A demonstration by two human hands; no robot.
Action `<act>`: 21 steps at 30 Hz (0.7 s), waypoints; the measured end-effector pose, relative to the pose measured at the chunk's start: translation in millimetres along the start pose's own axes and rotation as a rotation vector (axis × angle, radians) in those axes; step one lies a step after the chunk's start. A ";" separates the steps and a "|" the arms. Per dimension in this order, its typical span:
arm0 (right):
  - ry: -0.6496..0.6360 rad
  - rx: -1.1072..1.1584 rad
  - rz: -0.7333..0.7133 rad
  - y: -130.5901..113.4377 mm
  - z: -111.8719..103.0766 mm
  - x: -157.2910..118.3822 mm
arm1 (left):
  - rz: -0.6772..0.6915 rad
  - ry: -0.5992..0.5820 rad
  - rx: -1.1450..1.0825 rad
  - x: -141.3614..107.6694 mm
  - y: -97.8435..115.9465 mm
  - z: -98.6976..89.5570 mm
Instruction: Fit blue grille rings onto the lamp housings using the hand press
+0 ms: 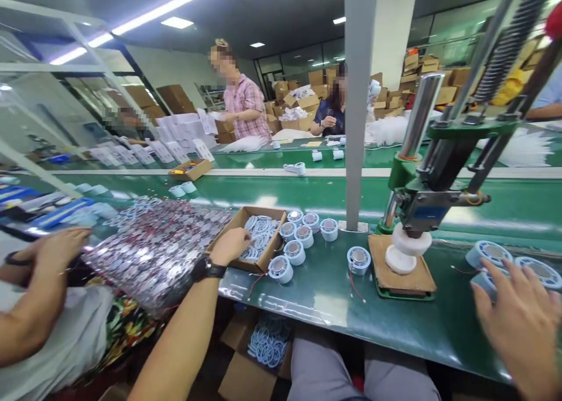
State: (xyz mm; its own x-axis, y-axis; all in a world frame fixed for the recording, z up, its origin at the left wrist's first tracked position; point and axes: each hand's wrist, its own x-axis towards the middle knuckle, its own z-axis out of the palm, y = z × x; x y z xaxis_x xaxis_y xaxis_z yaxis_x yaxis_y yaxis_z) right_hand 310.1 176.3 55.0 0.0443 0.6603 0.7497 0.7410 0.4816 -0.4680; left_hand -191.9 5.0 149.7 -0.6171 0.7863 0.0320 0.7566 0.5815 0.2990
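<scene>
My left hand reaches over the near left side of a cardboard box of pale blue rings; its fingertips are bent down among the rings, and what they pinch is hidden. My right hand lies with fingers spread on a group of round blue housings at the far right. Between the hands stands a hand press with a white pad above a white round seat. One blue housing with red wires sits left of the press, and several more stand beside the box.
A large pile of wired metal parts covers the bench at left, next to a co-worker's arms. A grey post rises behind the housings. Below the bench edge is an open carton of rings. People work across the line.
</scene>
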 end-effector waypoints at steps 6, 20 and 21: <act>-0.436 0.623 -0.146 -135.7 14.0 -45.5 | 0.232 0.006 -0.173 -66.0 72.4 13.4; -1.042 1.459 0.931 -169.8 -8.2 -70.6 | 0.242 -0.083 -1.167 -193.6 130.4 107.7; -1.049 1.475 0.940 -170.1 -10.3 -72.5 | 0.240 -0.057 -1.118 -201.8 129.8 114.1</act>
State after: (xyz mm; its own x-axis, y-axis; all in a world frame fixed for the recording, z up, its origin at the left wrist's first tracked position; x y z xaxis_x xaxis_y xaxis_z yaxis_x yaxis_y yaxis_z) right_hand 187.8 40.6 85.0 -0.7137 0.6841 -0.1506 -0.2939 -0.4875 -0.8221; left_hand 55.6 -54.3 73.2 -0.4503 0.8769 0.1683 0.2200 -0.0737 0.9727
